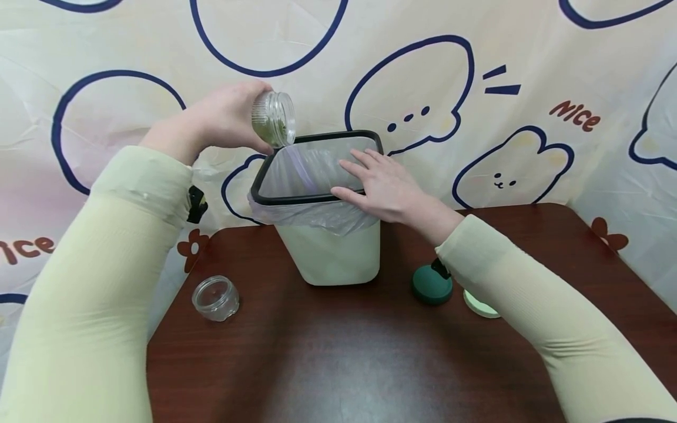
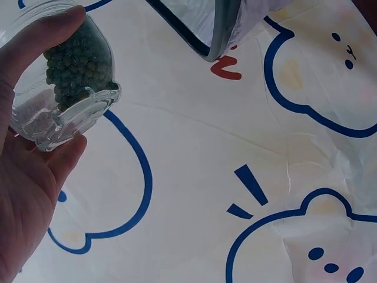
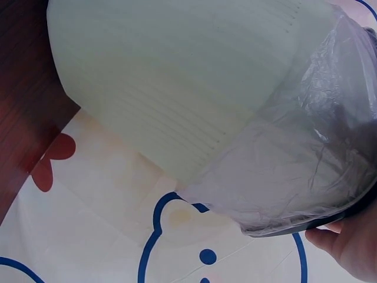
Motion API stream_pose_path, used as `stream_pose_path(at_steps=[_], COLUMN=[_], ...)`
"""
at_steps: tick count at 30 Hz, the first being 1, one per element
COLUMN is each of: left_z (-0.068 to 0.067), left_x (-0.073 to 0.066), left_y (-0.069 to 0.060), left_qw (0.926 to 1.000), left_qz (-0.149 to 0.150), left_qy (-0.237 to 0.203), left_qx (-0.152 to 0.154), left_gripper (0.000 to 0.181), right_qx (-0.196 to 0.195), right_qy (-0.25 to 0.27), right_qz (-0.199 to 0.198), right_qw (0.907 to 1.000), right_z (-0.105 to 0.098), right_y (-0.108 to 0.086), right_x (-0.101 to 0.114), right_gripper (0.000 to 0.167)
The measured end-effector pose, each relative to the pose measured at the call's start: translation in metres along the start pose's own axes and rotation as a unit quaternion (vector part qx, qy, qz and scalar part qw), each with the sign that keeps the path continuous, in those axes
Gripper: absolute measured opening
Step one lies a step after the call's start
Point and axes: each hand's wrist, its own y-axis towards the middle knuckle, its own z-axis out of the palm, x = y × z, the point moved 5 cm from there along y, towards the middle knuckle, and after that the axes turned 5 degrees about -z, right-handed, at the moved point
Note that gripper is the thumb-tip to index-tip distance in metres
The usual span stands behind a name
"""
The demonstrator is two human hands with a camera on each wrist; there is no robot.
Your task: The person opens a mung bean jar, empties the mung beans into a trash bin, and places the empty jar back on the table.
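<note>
My left hand (image 1: 224, 117) grips a clear ribbed glass jar (image 1: 288, 119), tipped sideways above the left rim of a pale green trash bin (image 1: 333, 252). Small round green beans (image 2: 76, 65) show through the jar's wall in the left wrist view. The bin has a black rim frame (image 1: 338, 134) and a translucent bag liner (image 1: 322, 167) folded over its edge. With fingers spread and fairly straight, my right hand (image 1: 388, 188) rests on the bin's right rim. Part of that hand lies outside the right wrist view.
On the dark wooden table (image 1: 338, 352), a second clear glass jar (image 1: 215, 298) stands uncovered at the left. A dark green lid (image 1: 432, 285) lies right of the bin, beside a light green lid (image 1: 480, 305) partly hidden by my right sleeve. Behind hangs a printed cloth (image 1: 423, 35).
</note>
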Motion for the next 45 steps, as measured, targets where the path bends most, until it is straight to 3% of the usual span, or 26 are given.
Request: stream_pose_path(at_steps=[10, 14, 19, 25, 30, 35, 42, 45], left_z=[0.024, 0.020, 0.011, 0.002, 0.012, 0.019, 0.018, 0.012], left_x=[-0.009, -0.013, -0.014, -0.010, -0.006, -0.003, -0.005, -0.006], left_y=[0.003, 0.006, 0.006, 0.004, 0.003, 0.003, 0.002, 0.001], left_qw=[0.9984, 0.9988, 0.9991, 0.9999, 0.9993, 0.9991, 0.9992, 0.9996], left_qz=[0.018, 0.030, 0.023, 0.016, 0.007, -0.001, 0.001, 0.008], left_qy=[0.019, 0.006, 0.004, 0.001, 0.026, 0.021, 0.008, -0.006], left_qx=[0.049, 0.039, 0.035, 0.006, 0.027, 0.036, 0.040, 0.025], left_gripper=[0.089, 0.089, 0.091, 0.092, 0.090, 0.090, 0.091, 0.090], right_qx=[0.005, 0.003, 0.002, 0.005, 0.002, 0.005, 0.002, 0.005], right_qy=[-0.003, -0.001, 0.004, 0.007, 0.004, 0.005, -0.001, 0.001], right_qz=[0.000, 0.004, 0.007, 0.005, 0.003, 0.005, 0.007, 0.005], right_qw=[1.0000, 1.0000, 1.0000, 1.0000, 1.0000, 1.0000, 1.0000, 1.0000], right_z=[0.002, 0.001, 0.000, 0.000, 0.001, 0.000, -0.001, -0.001], right_y=[0.001, 0.000, -0.001, 0.000, 0.000, 0.001, 0.000, 0.001], right_x=[0.001, 0.000, 0.000, 0.001, 0.001, 0.000, -0.001, 0.000], right_gripper=[0.073, 0.072, 0.072, 0.071, 0.071, 0.072, 0.072, 0.072])
